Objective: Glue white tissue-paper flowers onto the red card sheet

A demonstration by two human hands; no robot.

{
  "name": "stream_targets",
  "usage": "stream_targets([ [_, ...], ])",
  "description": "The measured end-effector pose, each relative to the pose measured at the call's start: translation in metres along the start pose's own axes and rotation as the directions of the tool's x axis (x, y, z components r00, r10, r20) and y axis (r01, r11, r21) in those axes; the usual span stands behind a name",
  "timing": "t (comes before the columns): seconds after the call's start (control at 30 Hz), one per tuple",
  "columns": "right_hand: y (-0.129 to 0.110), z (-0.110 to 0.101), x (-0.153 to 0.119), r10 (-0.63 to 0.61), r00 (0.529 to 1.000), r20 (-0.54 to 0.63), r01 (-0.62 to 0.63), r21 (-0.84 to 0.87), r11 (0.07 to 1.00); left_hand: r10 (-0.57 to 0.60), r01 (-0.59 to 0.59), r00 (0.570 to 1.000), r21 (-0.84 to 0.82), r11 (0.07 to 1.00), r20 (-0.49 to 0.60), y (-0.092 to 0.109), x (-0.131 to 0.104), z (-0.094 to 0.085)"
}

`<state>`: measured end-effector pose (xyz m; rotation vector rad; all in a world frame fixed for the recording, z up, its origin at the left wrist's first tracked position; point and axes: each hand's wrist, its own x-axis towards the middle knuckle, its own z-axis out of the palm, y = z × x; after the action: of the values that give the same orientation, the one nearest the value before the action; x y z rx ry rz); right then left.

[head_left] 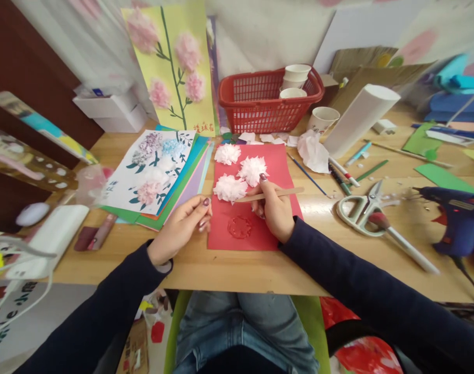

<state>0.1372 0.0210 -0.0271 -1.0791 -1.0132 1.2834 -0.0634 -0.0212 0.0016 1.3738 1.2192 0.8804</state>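
Observation:
Three white paper flowers (230,188) lie on a red sheet (260,234) in front of me. Below them a ring of clear, shiny glue (240,227) shows on the sheet. My right hand (274,210) is closed round a thin wooden stick (291,191), which lies across the sheet just under the flowers. My left hand (186,226) is at the sheet's left edge, thumb and fingertips pinched together; what they hold, if anything, is too small to name.
Colored sheets and a flower picture (151,171) lie at left. A red basket (268,104) with paper cups stands behind. Scissors (363,208), a brush (404,243), a glue gun (460,215), a paper roll (361,119) and pens are at right.

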Motion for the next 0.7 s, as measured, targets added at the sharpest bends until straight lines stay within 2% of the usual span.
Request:
stream_targets([
  [0.07, 0.0, 0.0, -0.001, 0.0, 1.0, 0.01, 0.001, -0.017, 1.0, 0.017, -0.006, 0.999, 0.196, 0.981, -0.052, 0.004, -0.008, -0.018],
  [0.13, 0.0, 0.0, -0.001, 0.001, 1.0, 0.018, 0.0, -0.027, 1.0, 0.061, -0.004, 0.99, 0.395, 0.918, -0.13, 0.013, -0.018, -0.038],
  [0.2, -0.001, 0.0, -0.001, 0.004, 1.0, 0.024, -0.003, -0.027, 1.0, 0.058, 0.059, 0.974, 0.494, 0.867, -0.218, 0.022, -0.028, -0.055],
  [0.33, -0.001, 0.0, -0.001, -0.001, 0.999, 0.034, 0.002, -0.027, 1.0, 0.018, 0.216, 0.898, 0.477, 0.852, -0.439, 0.03, -0.045, -0.077],
  [0.43, -0.001, 0.0, 0.0, -0.014, 1.0, 0.017, 0.015, -0.015, 1.0, 0.091, 0.196, 0.84, 0.457, 0.868, -0.534, 0.026, -0.05, -0.085],
  [0.5, -0.001, 0.0, 0.0, -0.026, 1.0, 0.011, 0.026, -0.012, 1.0, 0.148, 0.141, 0.844, 0.479, 0.866, -0.516, 0.023, -0.05, -0.084],
  [0.53, -0.001, 0.001, -0.001, -0.03, 0.999, 0.014, 0.03, -0.014, 0.999, 0.178, 0.104, 0.859, 0.503, 0.858, -0.481, 0.022, -0.049, -0.082],
  [0.63, -0.001, 0.001, -0.001, -0.038, 0.999, 0.023, 0.038, -0.026, 0.999, 0.217, -0.016, 0.929, 0.556, 0.831, -0.298, 0.016, -0.04, -0.06],
  [0.67, -0.001, 0.001, -0.001, -0.041, 0.999, 0.025, 0.042, -0.03, 0.999, 0.198, -0.049, 0.956, 0.546, 0.836, -0.217, 0.013, -0.035, -0.051],
  [0.7, -0.001, 0.001, -0.001, -0.045, 0.999, 0.025, 0.046, -0.033, 0.998, 0.212, -0.1, 0.965, 0.532, 0.841, -0.154, 0.009, -0.029, -0.04],
])
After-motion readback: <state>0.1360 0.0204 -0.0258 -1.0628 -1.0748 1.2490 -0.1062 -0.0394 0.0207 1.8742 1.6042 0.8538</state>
